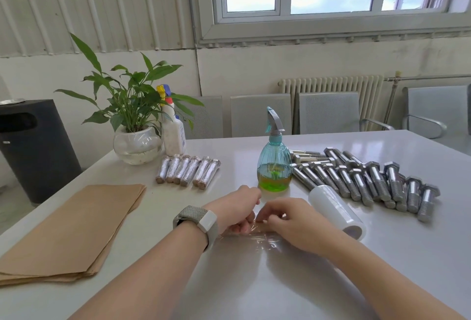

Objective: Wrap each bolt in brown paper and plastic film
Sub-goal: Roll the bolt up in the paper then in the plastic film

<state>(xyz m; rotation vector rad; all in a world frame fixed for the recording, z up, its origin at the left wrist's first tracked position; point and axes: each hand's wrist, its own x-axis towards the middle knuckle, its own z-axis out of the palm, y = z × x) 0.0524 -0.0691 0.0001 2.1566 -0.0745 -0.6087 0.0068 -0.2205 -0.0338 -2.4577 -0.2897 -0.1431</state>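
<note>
Left of the worktop (254, 294): a stack of brown paper (68, 228), long axis running away from the viewer. Behind it, near the plant (132, 105), six wrapped bolts (187, 171) lie side by side, already finished.

Centre: the left hand (235, 208) and right hand (288, 222) meet over one bolt (257, 228) rolled in brown paper, lying on a sheet of film (267, 240) spread on the worktop. The bolt's long axis runs left to right, across the viewer, so each hand takes one end. The left fingers (242, 226) are curled and pinch the left end; the right fingers (265, 214) are curled down over the roll, apparently gripping paper and film together, though the contact itself is hidden. The loose film lies on the near side of the roll, so the coming move is judged to be a roll toward the viewer, turning about that left-right axis.

Right: the film roll (336, 211) lies just beside the right hand, with the spray bottle (274, 164) behind and the bare bolts (369, 179) heaped farther right, nearer the right hand.
</note>
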